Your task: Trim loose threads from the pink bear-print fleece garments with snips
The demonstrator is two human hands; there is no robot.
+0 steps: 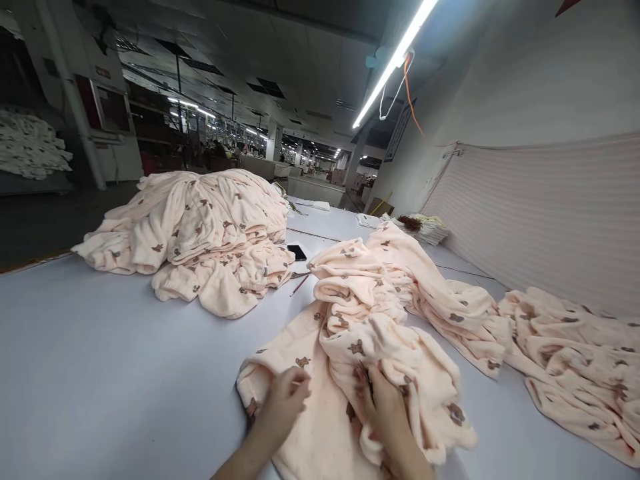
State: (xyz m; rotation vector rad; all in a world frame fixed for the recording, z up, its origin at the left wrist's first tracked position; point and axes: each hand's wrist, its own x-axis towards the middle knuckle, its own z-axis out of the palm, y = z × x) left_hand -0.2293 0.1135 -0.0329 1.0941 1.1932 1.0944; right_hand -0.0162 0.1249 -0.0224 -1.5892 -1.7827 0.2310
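Note:
A pale pink fleece garment (345, 400) with brown bear prints lies rumpled on the table in front of me. Over its left part is my left hand (287, 400), its fingers curled together; whether they pinch the cloth or a thread cannot be seen. My right hand (383, 400) rests among the folds on the right, fingers closed around a dark, slender thing (371, 385) that is mostly hidden and slightly blurred. More of the same printed fleece (400, 267) is bunched just beyond both hands.
A large heap of matching fleece (210, 220) stands at the back left, and another pile (580, 360) lies at the right. Between them are a phone (297, 252) and a pen (299, 286) on the pale table (125, 373). A striped cloth (545, 213) hangs along the right wall.

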